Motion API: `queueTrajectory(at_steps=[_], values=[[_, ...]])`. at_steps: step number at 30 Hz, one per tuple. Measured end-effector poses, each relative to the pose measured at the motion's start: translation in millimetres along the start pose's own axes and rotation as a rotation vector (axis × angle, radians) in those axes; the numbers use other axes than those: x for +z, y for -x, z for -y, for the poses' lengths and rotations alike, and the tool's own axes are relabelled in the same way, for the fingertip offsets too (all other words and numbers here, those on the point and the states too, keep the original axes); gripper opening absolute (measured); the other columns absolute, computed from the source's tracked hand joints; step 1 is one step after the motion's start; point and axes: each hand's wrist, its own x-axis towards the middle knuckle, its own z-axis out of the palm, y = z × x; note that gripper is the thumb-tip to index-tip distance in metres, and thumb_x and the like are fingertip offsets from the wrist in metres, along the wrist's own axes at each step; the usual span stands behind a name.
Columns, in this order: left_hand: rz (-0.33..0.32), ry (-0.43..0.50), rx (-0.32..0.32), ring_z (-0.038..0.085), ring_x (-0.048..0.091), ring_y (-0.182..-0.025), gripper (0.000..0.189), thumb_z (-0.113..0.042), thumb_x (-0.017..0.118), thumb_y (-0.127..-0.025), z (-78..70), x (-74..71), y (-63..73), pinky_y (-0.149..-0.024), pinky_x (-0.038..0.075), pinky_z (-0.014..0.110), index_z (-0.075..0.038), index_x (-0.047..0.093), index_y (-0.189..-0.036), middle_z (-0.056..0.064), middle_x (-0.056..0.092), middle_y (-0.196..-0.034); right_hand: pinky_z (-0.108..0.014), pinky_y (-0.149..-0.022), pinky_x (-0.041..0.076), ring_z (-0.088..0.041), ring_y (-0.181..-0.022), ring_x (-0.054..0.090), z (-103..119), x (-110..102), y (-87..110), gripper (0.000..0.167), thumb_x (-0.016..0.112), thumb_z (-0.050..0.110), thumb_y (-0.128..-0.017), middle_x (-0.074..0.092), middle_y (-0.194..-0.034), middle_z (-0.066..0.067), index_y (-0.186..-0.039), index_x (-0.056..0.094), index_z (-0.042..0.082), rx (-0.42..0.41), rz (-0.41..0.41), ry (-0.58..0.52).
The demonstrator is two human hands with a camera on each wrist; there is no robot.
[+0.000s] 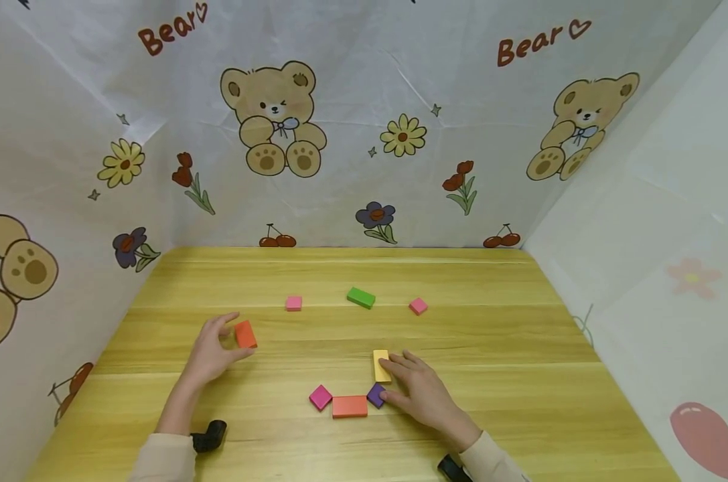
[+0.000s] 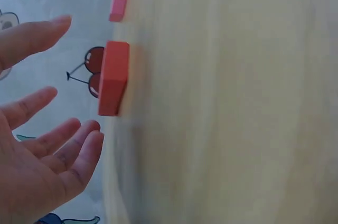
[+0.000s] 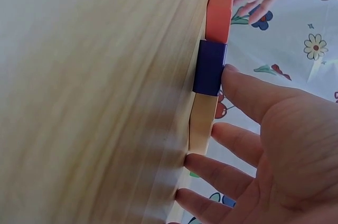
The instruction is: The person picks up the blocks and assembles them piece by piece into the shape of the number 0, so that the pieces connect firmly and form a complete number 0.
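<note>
In the head view my left hand (image 1: 209, 353) is spread around an orange-red block (image 1: 246, 334) on the left of the table; the left wrist view shows a gap between its fingers and that block (image 2: 113, 78). My right hand (image 1: 422, 392) lies over the front middle of the table. Its thumb touches the purple block (image 1: 376, 395), and its index finger is at the yellow block (image 1: 380, 367). A flat red block (image 1: 349, 406) lies between the purple block and a magenta block (image 1: 321, 397), their corners meeting its ends. The right fingers are extended (image 3: 222, 179).
Toward the back lie a pink block (image 1: 294, 304), a green block (image 1: 361, 298) and a second pink block (image 1: 418, 306). A bear-print cloth (image 1: 351, 187) hangs behind the wooden table (image 1: 490, 301). Black wrist devices (image 1: 209, 436) sit by both sleeves.
</note>
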Motion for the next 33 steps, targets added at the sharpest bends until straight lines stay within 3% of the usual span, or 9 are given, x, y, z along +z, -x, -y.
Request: queueTrajectory(at_steps=[10, 20, 33], values=[[0.069, 0.057, -0.05, 0.048, 0.037, -0.131, 0.088, -0.017, 0.081, -0.08, 12.6, -2.6, -7.1, -0.096, 0.045, 0.059, -0.002, 0.03, -0.151, 0.03, 0.027, -0.149, -0.063, -0.105, 0.038, -0.049, -0.131, 0.045, 0.9, -0.4, 0.1, 0.053, 0.071, 0.034, -0.088, 0.057, -0.138, -0.019, -0.134, 0.061, 0.009, -0.013, -0.008, 0.003], [0.056, 0.058, -0.057, 0.046, 0.037, -0.129, 0.084, -0.011, 0.081, -0.079, 22.5, 0.7, -13.0, -0.1, 0.04, 0.06, 0.002, 0.035, -0.148, 0.029, 0.033, -0.144, -0.063, -0.105, 0.039, -0.048, -0.132, 0.045, 0.3, -0.3, 0.0, 0.053, 0.072, 0.034, -0.088, 0.057, -0.138, -0.019, -0.134, 0.061, 0.01, -0.01, -0.004, -0.004], [0.035, 0.019, -0.058, 0.045, 0.039, -0.127, 0.072, -0.011, 0.079, -0.08, 24.5, 3.2, -16.4, -0.1, 0.039, 0.058, 0.007, 0.043, -0.141, 0.028, 0.036, -0.142, -0.062, -0.106, 0.037, -0.047, -0.133, 0.044, -1.2, 1.1, 1.0, 0.053, 0.072, 0.034, -0.087, 0.057, -0.139, -0.017, -0.134, 0.06, 0.011, -0.001, -0.013, -0.012]])
